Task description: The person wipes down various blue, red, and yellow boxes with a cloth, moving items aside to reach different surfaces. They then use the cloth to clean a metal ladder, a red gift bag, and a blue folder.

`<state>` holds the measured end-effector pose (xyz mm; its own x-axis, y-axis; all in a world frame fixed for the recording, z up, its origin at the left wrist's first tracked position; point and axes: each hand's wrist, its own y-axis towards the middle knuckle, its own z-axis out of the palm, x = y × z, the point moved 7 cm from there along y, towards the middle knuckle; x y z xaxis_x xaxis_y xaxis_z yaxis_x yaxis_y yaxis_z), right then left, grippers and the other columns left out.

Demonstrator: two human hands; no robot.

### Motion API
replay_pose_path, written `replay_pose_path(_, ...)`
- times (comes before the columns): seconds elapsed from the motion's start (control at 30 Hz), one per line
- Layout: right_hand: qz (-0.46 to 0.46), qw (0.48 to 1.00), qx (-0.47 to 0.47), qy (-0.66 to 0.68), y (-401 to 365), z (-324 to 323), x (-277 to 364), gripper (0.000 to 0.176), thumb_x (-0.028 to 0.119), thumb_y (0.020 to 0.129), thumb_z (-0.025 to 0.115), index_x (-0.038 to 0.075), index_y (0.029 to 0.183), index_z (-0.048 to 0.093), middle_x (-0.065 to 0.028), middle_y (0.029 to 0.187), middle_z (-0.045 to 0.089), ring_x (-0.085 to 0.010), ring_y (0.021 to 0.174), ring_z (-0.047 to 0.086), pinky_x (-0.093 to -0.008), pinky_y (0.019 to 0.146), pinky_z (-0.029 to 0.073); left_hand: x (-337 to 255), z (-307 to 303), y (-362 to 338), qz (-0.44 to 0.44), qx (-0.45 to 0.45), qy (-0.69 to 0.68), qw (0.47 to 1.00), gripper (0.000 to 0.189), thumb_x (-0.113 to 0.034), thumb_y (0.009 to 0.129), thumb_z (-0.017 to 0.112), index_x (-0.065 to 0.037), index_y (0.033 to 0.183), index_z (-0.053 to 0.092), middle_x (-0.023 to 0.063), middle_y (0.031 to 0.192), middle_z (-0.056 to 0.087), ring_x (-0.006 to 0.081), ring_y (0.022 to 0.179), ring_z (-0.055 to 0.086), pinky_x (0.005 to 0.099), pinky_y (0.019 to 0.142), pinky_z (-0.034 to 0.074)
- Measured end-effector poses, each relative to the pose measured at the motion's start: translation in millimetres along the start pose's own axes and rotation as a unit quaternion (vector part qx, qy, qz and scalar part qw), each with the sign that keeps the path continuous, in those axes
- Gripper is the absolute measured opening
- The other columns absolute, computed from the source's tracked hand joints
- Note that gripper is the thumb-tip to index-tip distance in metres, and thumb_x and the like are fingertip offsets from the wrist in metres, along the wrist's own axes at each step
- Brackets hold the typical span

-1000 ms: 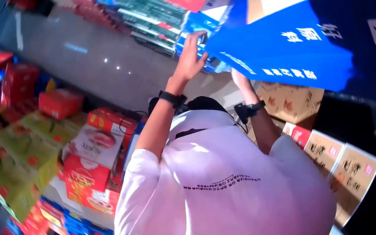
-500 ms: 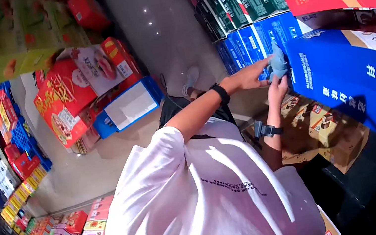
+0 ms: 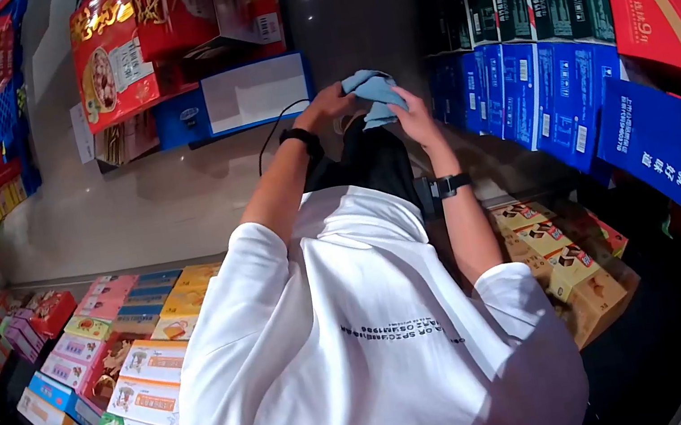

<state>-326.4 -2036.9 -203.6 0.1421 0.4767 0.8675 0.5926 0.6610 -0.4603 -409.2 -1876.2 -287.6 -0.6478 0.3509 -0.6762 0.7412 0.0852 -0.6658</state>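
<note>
A light blue cloth [image 3: 375,95] is bunched up between my two hands, above my dark trousers. My left hand [image 3: 329,103], with a black band on the wrist, closes its fingers on the cloth's left side. From the right, my right hand [image 3: 415,117] pinches the cloth between thumb and fingers; a black strap with a small device circles that wrist. Some of the fingertips are hidden by the folds.
Stacked blue cartons [image 3: 511,96] and a blue printed panel [image 3: 667,155] stand on the right. Brown snack boxes [image 3: 562,255] sit near my right elbow. Red gift boxes [image 3: 118,60] and a blue open-topped box [image 3: 183,117] are ahead on the left; more boxes [image 3: 141,375] line the lower left.
Both hands have moved left with the cloth, away from the blue panel and cartons, to in front of my body. The view has turned, and the cloth is more spread out.
</note>
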Motion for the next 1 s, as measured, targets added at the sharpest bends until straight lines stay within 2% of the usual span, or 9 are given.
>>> replay_pose_path(0.1, -0.126, 0.991, 0.025, -0.038, 38, 55, 2, 0.045, 0.002, 0.096, 0.056, 0.009, 0.140, 0.056, -0.0063, 0.119, 0.066, -0.0104, 0.097, 0.059, -0.0269, 0.086, 0.049, 79, -22, -15, -0.025, -0.235, 0.068, 0.969, 0.038, -0.027, 0.091, 0.062, 0.004, 0.111, 0.056, 0.0295, 0.107, 0.066, 0.0454, 0.103, 0.063, 0.0480, 0.087, 0.050)
replay_pose_path(0.2, 0.089, 0.974, 0.203, -0.045, 68, 114, -41, 0.044, 0.000, 0.095, 0.053, 0.014, 0.136, 0.061, -0.0065, 0.101, 0.070, -0.0129, 0.086, 0.060, -0.0276, 0.082, 0.049, 106, -59, -46, -0.057, -0.330, 0.000, 0.942, 0.035, -0.027, 0.085, 0.068, 0.003, 0.098, 0.053, 0.0288, 0.093, 0.067, 0.0463, 0.094, 0.065, 0.0510, 0.079, 0.052)
replay_pose_path(0.43, 0.131, 0.963, 0.236, -0.006, 109, 145, -69, 0.047, -0.003, 0.081, 0.048, 0.003, 0.123, 0.068, -0.0250, 0.102, 0.071, -0.0264, 0.091, 0.069, -0.0345, 0.083, 0.051, 151, -56, -67, -0.027, -0.311, 0.002, 0.950, 0.037, -0.023, 0.079, 0.075, -0.004, 0.095, 0.048, 0.0202, 0.077, 0.064, 0.0450, 0.077, 0.064, 0.0504, 0.064, 0.049)
replay_pose_path(0.47, 0.106, 0.969, 0.218, -0.040, 111, 143, -72, 0.052, -0.006, 0.082, 0.040, 0.003, 0.127, 0.066, -0.0123, 0.076, 0.066, -0.0165, 0.064, 0.061, -0.0308, 0.061, 0.050, 155, -50, -64, -0.038, -0.308, 0.000, 0.951, 0.033, -0.021, 0.080, 0.073, -0.005, 0.095, 0.049, 0.0197, 0.075, 0.063, 0.0447, 0.077, 0.064, 0.0509, 0.064, 0.048)
replay_pose_path(0.57, 0.078, 0.967, 0.218, -0.106, 120, 152, -91, 0.048, -0.003, 0.084, 0.044, 0.001, 0.127, 0.065, -0.0213, 0.090, 0.068, -0.0255, 0.074, 0.066, -0.0348, 0.072, 0.053, 174, -23, -31, -0.092, -0.297, 0.006, 0.950, 0.032, -0.019, 0.081, 0.071, -0.003, 0.099, 0.049, 0.0235, 0.088, 0.064, 0.0459, 0.085, 0.063, 0.0529, 0.069, 0.049)
replay_pose_path(0.63, -0.046, 0.984, 0.099, -0.144, 127, 148, -91, 0.043, 0.004, 0.088, 0.051, 0.000, 0.129, 0.063, -0.0268, 0.108, 0.065, -0.0365, 0.094, 0.066, -0.0388, 0.086, 0.051, 175, -3, -5, -0.032, -0.305, 0.041, 0.951, 0.045, -0.018, 0.080, 0.069, 0.000, 0.116, 0.049, 0.0320, 0.122, 0.056, 0.0491, 0.105, 0.059, 0.0527, 0.082, 0.051)
replay_pose_path(0.7, 0.025, 0.977, 0.106, -0.183, 134, 138, -89, 0.045, 0.013, 0.090, 0.057, 0.002, 0.133, 0.059, -0.0258, 0.126, 0.059, -0.0415, 0.116, 0.057, -0.0400, 0.099, 0.045, 155, 8, 11, -0.079, -0.258, 0.046, 0.962, 0.067, -0.019, 0.080, 0.070, 0.006, 0.135, 0.040, 0.0364, 0.148, 0.030, 0.0542, 0.124, 0.046, 0.0496, 0.097, 0.048)
replay_pose_path(0.8, 0.032, 0.980, 0.073, -0.183, 148, 131, -113, 0.048, 0.014, 0.091, 0.057, 0.003, 0.137, 0.055, -0.0256, 0.136, 0.053, -0.0409, 0.126, 0.052, -0.0374, 0.105, 0.042, 136, 15, 29, -0.161, -0.205, 0.042, 0.965, 0.085, -0.027, 0.079, 0.073, 0.011, 0.143, 0.032, 0.0451, 0.149, 0.020, 0.0564, 0.136, 0.033, 0.0504, 0.109, 0.037)
replay_pose_path(1.0, 0.090, 0.982, 0.056, -0.157, 169, 160, -110, 0.058, 0.017, 0.085, 0.058, -0.001, 0.140, 0.050, -0.0334, 0.149, 0.037, -0.0450, 0.138, 0.038, -0.0398, 0.114, 0.033, 171, 27, 33, -0.084, -0.240, 0.191, 0.948, 0.087, -0.036, 0.082, 0.069, 0.007, 0.147, 0.032, 0.0359, 0.158, 0.012, 0.0497, 0.137, 0.037, 0.0461, 0.115, 0.030)
